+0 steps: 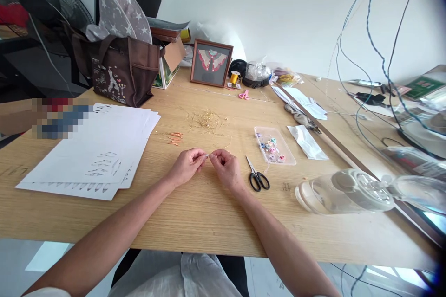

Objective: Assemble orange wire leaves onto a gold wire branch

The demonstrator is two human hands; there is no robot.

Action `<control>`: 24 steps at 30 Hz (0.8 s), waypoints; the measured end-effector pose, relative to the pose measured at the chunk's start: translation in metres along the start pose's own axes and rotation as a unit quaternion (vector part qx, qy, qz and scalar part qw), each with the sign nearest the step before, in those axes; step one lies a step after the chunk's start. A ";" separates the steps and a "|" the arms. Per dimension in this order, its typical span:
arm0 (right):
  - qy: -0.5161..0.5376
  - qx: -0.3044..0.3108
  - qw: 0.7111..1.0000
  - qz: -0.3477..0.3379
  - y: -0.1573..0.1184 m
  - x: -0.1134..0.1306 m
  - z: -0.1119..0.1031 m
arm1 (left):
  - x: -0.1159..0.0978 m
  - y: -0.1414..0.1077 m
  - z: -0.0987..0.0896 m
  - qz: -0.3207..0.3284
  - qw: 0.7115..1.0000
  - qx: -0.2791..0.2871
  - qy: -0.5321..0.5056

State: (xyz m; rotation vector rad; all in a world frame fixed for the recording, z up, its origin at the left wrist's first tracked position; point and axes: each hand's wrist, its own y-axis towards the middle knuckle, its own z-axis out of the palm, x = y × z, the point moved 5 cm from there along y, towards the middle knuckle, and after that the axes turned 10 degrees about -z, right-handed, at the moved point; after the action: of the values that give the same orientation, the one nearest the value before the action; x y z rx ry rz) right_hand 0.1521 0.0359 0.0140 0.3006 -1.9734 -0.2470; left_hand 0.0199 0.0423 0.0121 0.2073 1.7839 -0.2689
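My left hand and my right hand meet at the fingertips above the table, both closed in a pinch. Something small and pale shows between them, too small to name. Just beyond lies a loose tangle of gold wire. Left of the wire are several orange wrapped pieces with thin wire ends. Black-handled scissors rest to the right of my right hand, points facing away. Behind them sits a clear plastic tray with several coloured thread bobbins.
White paper sheets with leaf-like drawings cover the left side. A clear bottle lies at the right. Farther back are a brown bag, a framed piece, pink scissors, a yellow thread spool and a white packet.
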 end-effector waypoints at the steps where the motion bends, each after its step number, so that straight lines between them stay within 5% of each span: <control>1: 0.005 0.002 1.000 -0.002 0.000 0.000 0.000 | 0.000 0.000 0.000 -0.002 1.000 0.002 -0.005; 9: -0.014 0.030 0.999 -0.036 -0.002 0.003 0.005 | 0.006 0.002 -0.002 -0.045 0.996 -0.004 -0.075; 17: -0.215 0.071 0.955 -0.191 -0.002 0.020 -0.003 | -0.005 -0.001 -0.005 0.048 0.988 -0.054 0.135; 24: -0.113 0.056 0.977 -0.169 0.007 0.010 -0.011 | -0.012 -0.005 0.002 0.072 0.993 0.008 0.095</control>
State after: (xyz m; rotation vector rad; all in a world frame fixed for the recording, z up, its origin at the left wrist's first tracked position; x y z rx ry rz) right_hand 0.1574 0.0388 0.0294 0.7118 -2.1570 -0.4032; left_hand 0.0230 0.0372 0.0238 0.3824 1.9437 -0.1643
